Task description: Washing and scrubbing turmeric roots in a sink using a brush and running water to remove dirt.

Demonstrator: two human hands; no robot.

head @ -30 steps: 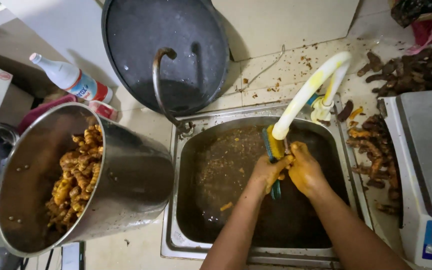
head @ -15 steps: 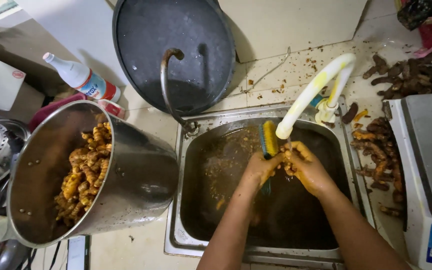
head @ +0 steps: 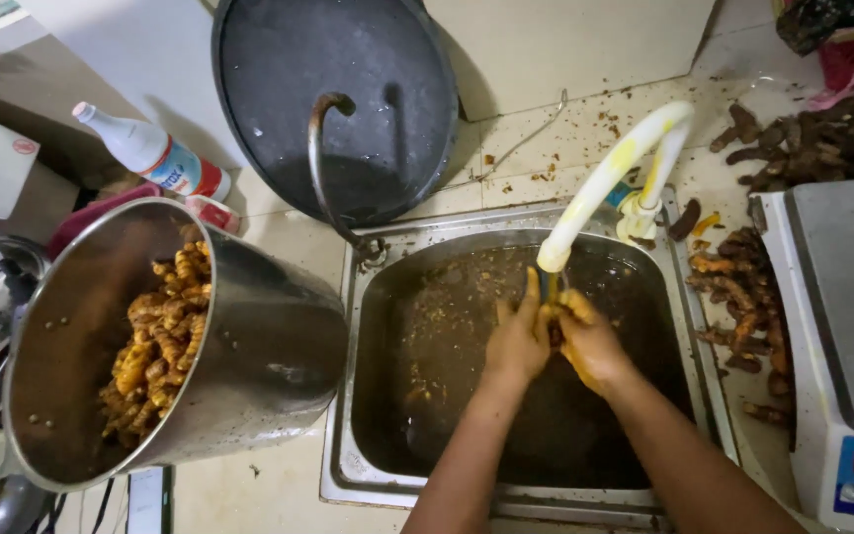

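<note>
A big steel pot (head: 249, 346) lies tipped on its side at nine o'clock, its mouth showing a heap of washed turmeric roots (head: 155, 346). At twelve o'clock a dark round pan lid (head: 333, 89) leans against the wall. The steel sink (head: 378, 396) fills the centre, its water brown and murky. A digital scale (head: 847, 326) stands at three o'clock, with unwashed turmeric roots (head: 738, 307) lying between it and the sink rim (more are piled at two o'clock). A white tap hose (head: 610, 178) curves down from one o'clock to end just above the hands. A plastic bottle (head: 150, 153) lies at ten o'clock.

Over the sink, the left hand (head: 518, 341) and right hand (head: 590, 341) press together, fingers clenched around a small piece of turmeric (head: 554, 331) between them, directly under the hose mouth; the piece is mostly hidden. A blue-and-yellow brush (head: 549, 287) shows just above the fingertips; which hand grips it I cannot tell.
</note>
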